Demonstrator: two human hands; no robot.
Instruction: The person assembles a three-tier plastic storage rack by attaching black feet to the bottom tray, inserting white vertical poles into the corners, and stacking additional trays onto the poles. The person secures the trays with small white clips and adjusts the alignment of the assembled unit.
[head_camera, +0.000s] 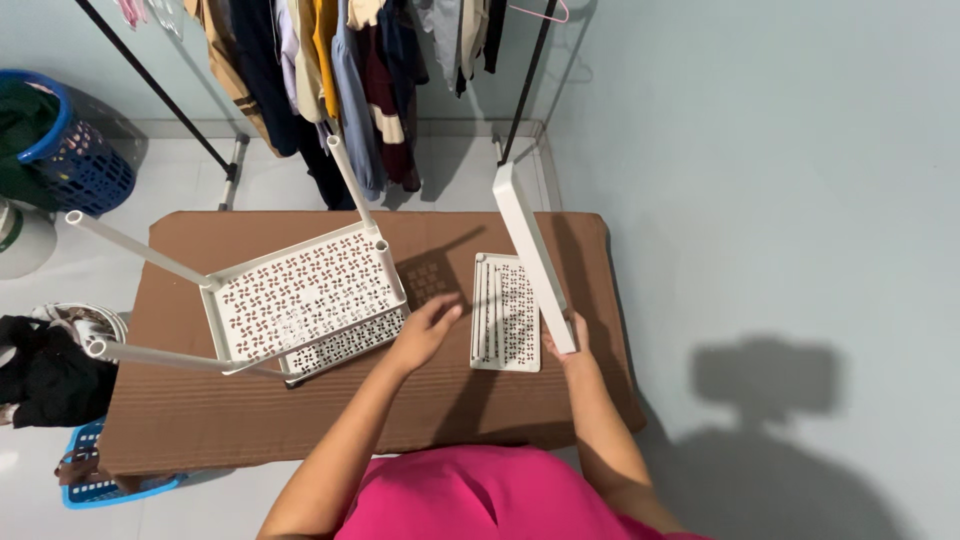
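My right hand (570, 345) grips the lower end of a white shelf panel (530, 250) that stands on edge, tilted away from me. Under it a second white perforated panel (505, 310) lies flat on the brown mat (300, 420). My left hand (425, 330) hovers with fingers apart between that flat panel and a partly built white rack (300, 295). The rack rests on the mat with several white tube legs (135, 250) pointing up and to the left. Another perforated panel (345, 345) lies below the rack.
A clothes rail (340, 60) with hanging garments stands behind the mat. A blue laundry basket (65, 150) sits at the far left. Dark clothes (45, 375) and a blue crate (95, 485) lie at the mat's left. A pale wall (780, 200) runs along the right.
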